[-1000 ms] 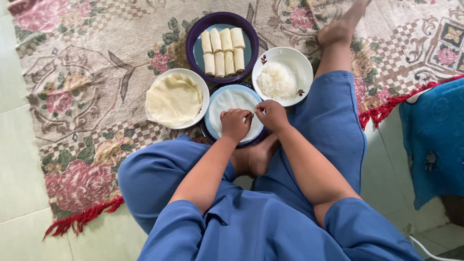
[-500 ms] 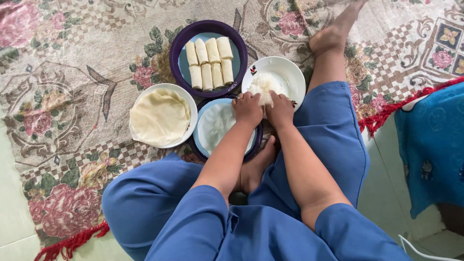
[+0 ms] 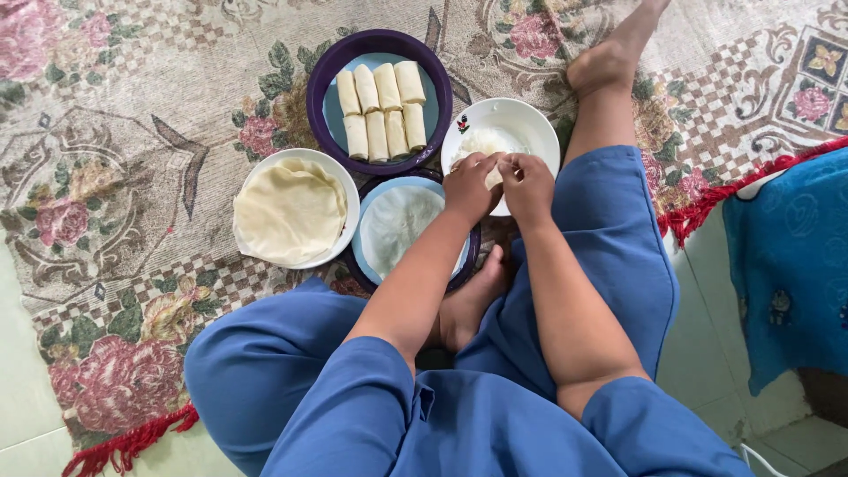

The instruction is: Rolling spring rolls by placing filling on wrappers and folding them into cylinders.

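Observation:
I sit on a floral rug with four dishes before me. My left hand (image 3: 470,187) and my right hand (image 3: 527,184) reach together into a white bowl (image 3: 530,124) of white shredded filling (image 3: 481,140), fingers pinched on some of it. Just left of my hands a blue plate (image 3: 371,221) carries one flat pale wrapper (image 3: 402,225). Beyond it, a purple-rimmed plate (image 3: 322,84) holds several finished rolls (image 3: 382,110). A white plate (image 3: 336,172) stacked with wrappers (image 3: 287,212) sits further left.
The patterned rug (image 3: 115,177) has a red fringe (image 3: 132,437) at its near edge, with pale floor tiles (image 3: 22,406) beyond. A blue cloth (image 3: 791,265) lies at the right. My bare foot (image 3: 605,57) stretches out past the white bowl.
Both hands moved from the blue plate with the flat wrapper up and right into the white bowl of filling. The view shifted closer.

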